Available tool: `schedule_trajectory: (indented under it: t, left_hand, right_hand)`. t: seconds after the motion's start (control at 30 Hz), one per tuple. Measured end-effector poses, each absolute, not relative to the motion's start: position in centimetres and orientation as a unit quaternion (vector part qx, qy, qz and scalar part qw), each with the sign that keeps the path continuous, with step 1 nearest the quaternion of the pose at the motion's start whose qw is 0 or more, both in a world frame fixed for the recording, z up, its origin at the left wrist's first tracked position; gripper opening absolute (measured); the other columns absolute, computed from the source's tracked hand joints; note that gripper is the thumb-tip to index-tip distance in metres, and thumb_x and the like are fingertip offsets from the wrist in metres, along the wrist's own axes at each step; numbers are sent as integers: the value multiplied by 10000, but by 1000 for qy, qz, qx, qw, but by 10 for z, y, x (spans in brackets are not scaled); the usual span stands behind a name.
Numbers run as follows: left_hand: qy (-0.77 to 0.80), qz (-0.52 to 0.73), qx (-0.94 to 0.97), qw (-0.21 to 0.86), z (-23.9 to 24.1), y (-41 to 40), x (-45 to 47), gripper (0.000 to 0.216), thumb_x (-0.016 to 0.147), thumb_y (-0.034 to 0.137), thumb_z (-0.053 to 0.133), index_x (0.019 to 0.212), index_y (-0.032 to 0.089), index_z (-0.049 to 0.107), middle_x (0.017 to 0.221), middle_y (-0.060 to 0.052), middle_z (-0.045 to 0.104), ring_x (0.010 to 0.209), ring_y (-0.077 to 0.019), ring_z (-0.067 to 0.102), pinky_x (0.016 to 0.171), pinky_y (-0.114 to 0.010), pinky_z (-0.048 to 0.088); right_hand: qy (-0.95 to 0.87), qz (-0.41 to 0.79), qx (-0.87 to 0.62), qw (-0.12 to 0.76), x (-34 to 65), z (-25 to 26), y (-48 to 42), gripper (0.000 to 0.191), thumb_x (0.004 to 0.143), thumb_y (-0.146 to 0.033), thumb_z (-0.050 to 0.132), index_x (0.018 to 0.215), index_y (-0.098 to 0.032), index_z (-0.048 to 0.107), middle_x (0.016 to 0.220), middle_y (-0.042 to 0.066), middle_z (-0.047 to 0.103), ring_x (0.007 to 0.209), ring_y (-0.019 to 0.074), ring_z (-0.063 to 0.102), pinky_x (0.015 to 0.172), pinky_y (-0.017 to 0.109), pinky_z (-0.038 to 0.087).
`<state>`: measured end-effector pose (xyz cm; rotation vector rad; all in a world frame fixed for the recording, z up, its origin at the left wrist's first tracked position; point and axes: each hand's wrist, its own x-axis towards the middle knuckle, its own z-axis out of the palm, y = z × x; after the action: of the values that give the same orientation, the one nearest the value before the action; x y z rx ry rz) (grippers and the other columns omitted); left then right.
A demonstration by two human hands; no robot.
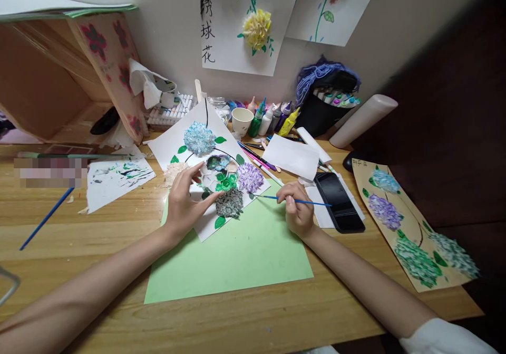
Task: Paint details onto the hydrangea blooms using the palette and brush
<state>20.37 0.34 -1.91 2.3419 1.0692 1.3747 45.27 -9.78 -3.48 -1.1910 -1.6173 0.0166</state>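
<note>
My left hand (185, 203) grips a round paint palette (208, 181) by its rim, over the white sheet of paper flowers. Green, dark and white paint fills its wells. In my right hand (297, 209) is a thin blue paintbrush (310, 202), its tip pointing left at a dark green leaf (252, 196) on the sheet. Around the palette sit a blue flower (200, 138), a purple flower (250, 178), a grey flower (230, 204) and a cream flower (174, 173). Beneath the sheet lies light green paper (237, 261).
A black phone (339, 202) rests on white paper at right, beside a finished flower picture (415, 227). Paint bottles (272, 119), a paper cup (242, 121) and a black pen holder (326, 108) line the wall. Another blue brush (46, 218) and paint-smeared paper (118, 177) lie left.
</note>
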Motion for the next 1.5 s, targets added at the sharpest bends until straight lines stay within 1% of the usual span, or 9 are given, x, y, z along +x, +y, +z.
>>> schedule_trajectory:
  t: [0.2,0.47,0.73,0.93,1.13,1.27,1.5]
  left_hand:
    - [361,467,800,108,-20,5,203,677,700,407,783,1272,168,512,880,-30,586,780,-158,549,725,-306,487]
    - [362,466,800,111,-21,4,203,681,694,396,790,1272,170,511,900,-35,598,799,-162,564,732,-309,497]
    - [365,464,800,106,-21,5,204,680,690,385,796,1269,171,512,906,-37,599,801,-161,566,749,-316,500]
    - [363,467,798,110,-20,5,204,673,690,393,794,1267,188,515,914,-35,610,791,-161,570,736,-310,503]
    - [363,466,800,108,-19,4,204,674,693,391,791,1269,175,515,913,-39,608,794,-162,567,738,-309,500]
    - [366,464,799,107,-20,3,203,686,689,402,792,1276,188,507,906,-31,601,792,-161,562,740,-309,497]
    - [367,467,797,108,-19,3,204,671,692,395,792,1269,204,510,904,-29,604,796,-163,564,745,-319,498]
  right_hand:
    - [-680,13,-495,541,453,-35,-98,248,918,-172,354,725,-233,498,651,7,532,658,186,502,636,349,389]
    - [-681,31,-500,534,452,-34,-98,262,916,-162,359,702,-226,497,635,10,511,646,181,487,621,341,379]
    - [-660,29,-493,566,454,-39,-98,253,927,-167,353,729,-227,498,659,7,522,664,176,498,635,340,395]
    - [-671,45,-493,552,453,-37,-98,267,930,-179,357,708,-227,497,629,2,515,640,174,496,621,337,399]
    - [-667,42,-496,555,453,-38,-98,267,933,-180,353,716,-226,501,635,3,518,643,175,498,620,338,399]
    - [-672,36,-490,554,453,-37,-98,249,928,-177,352,745,-231,512,662,6,549,679,183,518,652,346,414]
    - [-708,13,-490,508,450,-31,-97,216,910,-165,368,800,-242,538,704,21,582,710,202,535,673,358,418]
